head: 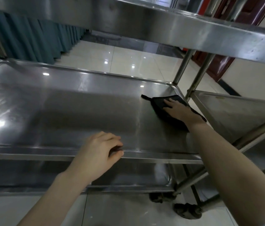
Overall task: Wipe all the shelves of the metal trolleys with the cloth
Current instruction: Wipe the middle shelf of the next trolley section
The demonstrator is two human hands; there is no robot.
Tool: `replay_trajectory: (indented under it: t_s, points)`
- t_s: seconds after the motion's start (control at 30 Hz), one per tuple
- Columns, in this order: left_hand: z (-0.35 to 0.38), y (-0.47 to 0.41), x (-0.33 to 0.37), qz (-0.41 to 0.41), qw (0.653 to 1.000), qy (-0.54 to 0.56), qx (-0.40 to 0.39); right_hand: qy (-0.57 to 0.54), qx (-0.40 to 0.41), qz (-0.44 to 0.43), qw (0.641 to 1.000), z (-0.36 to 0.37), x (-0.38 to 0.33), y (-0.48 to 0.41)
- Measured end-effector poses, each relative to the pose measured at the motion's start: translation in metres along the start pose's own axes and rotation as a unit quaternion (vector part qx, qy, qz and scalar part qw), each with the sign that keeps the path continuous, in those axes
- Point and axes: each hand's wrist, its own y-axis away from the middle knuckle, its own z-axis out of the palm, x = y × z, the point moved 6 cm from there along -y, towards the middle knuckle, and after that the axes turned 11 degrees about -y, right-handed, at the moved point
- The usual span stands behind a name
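Note:
A black cloth [158,106] lies flat near the far right corner of the middle shelf [63,103] of a stainless steel trolley. My right hand [179,110] presses down on the cloth with straight fingers. My left hand [99,154] rests on the near rim of that shelf, fingers curled over the edge. The top shelf [193,30] hangs overhead, and the bottom shelf [136,180] shows below the rim.
A second metal trolley [236,111] stands close on the right, its posts [193,79] touching the first. Castor wheels [187,210] sit on the glossy tiled floor. Blue curtains [30,39] hang at the far left, a dark red door [223,62] at the far right.

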Motion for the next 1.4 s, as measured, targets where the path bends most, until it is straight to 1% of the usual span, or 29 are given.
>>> replay_trajectory:
  t_s: [0.1, 0.17, 0.23, 0.3, 0.37, 0.43, 0.5, 0.57, 0.6, 0.63, 0.67, 0.7, 0.77, 0.87, 0.9, 0.93, 1.0, 1.07, 1.17, 1.2, 1.23, 1.27, 1.3, 1.4]
  points:
    - [-0.003, -0.002, 0.000, -0.002, 1.000, 0.004, -0.006, 0.015, -0.001, -0.057, 0.998, 0.020, -0.039, 0.013]
    - [-0.005, -0.002, 0.000, -0.003, 1.000, 0.002, -0.013, -0.009, -0.020, -0.131, 0.991, 0.036, -0.066, 0.055]
    - [-0.008, -0.003, -0.001, -0.012, 1.000, 0.013, -0.016, -0.025, -0.025, -0.219, 0.975, 0.046, -0.084, 0.107]
    - [-0.011, -0.003, -0.004, -0.021, 0.999, 0.027, -0.021, -0.046, -0.042, -0.265, 0.962, 0.053, -0.088, 0.149]
    - [-0.013, -0.002, -0.005, -0.030, 0.998, 0.041, -0.031, -0.056, -0.060, -0.260, 0.962, 0.053, -0.079, 0.155]
    - [-0.014, 0.000, -0.003, -0.030, 0.998, 0.046, -0.034, -0.056, -0.045, -0.217, 0.973, 0.040, -0.064, 0.125]
    - [-0.015, 0.003, 0.000, -0.024, 0.999, 0.030, -0.028, -0.034, -0.012, -0.120, 0.992, 0.027, -0.042, 0.077]
    - [-0.016, 0.008, 0.003, -0.019, 0.999, 0.011, -0.026, -0.034, 0.049, -0.024, 0.998, 0.014, -0.026, 0.038]
    - [-0.018, 0.011, 0.004, -0.016, 1.000, 0.004, -0.023, -0.029, 0.069, 0.007, 0.997, 0.012, -0.025, 0.025]
    - [-0.020, 0.014, 0.004, -0.015, 1.000, -0.001, -0.021, -0.019, 0.070, 0.021, 0.997, 0.015, -0.029, 0.018]
    - [-0.022, 0.016, 0.002, -0.016, 1.000, -0.004, -0.021, -0.010, 0.058, 0.015, 0.998, 0.019, -0.039, 0.016]
    - [-0.024, 0.018, -0.001, -0.019, 1.000, -0.005, -0.023, -0.004, 0.040, -0.010, 0.999, 0.025, -0.052, 0.022]
    - [-0.028, 0.020, -0.007, -0.033, 0.999, -0.006, -0.022, -0.005, 0.002, -0.097, 0.995, 0.039, -0.080, 0.050]
    - [-0.036, 0.016, -0.016, -0.057, 0.998, 0.008, 0.007, -0.018, -0.023, -0.263, 0.964, 0.057, -0.112, 0.122]
    - [-0.037, 0.014, -0.018, -0.064, 0.998, 0.013, 0.014, -0.027, -0.039, -0.301, 0.952, 0.063, -0.116, 0.143]
    - [-0.038, 0.013, -0.020, -0.070, 0.997, 0.015, 0.018, -0.037, -0.062, -0.319, 0.945, 0.067, -0.116, 0.156]
    - [-0.039, 0.013, -0.020, -0.076, 0.997, 0.022, 0.019, -0.051, -0.080, -0.312, 0.945, 0.064, -0.113, 0.148]
    - [-0.036, 0.014, -0.016, -0.066, 0.997, 0.025, 0.008, -0.048, -0.050, -0.261, 0.963, 0.053, -0.105, 0.107]
    - [-0.030, 0.018, -0.010, -0.047, 0.999, 0.002, -0.003, -0.029, 0.014, -0.094, 0.995, 0.038, -0.084, 0.031]
    - [-0.029, 0.020, -0.010, -0.048, 0.999, -0.010, 0.000, -0.024, 0.030, -0.046, 0.998, 0.035, -0.080, 0.014]
    - [-0.031, 0.022, -0.012, -0.057, 0.998, -0.021, 0.007, -0.018, 0.034, -0.021, 0.999, 0.036, -0.081, 0.002]
    - [-0.033, 0.024, -0.015, -0.071, 0.997, -0.028, 0.014, -0.013, 0.031, -0.022, 0.999, 0.039, -0.089, -0.004]
    - [-0.034, 0.026, -0.019, -0.086, 0.996, -0.032, 0.019, -0.008, 0.023, -0.044, 0.999, 0.043, -0.101, -0.001]
    - [-0.039, 0.037, -0.031, -0.119, 0.992, -0.029, 0.021, -0.008, -0.019, -0.179, 0.984, 0.062, -0.141, 0.047]
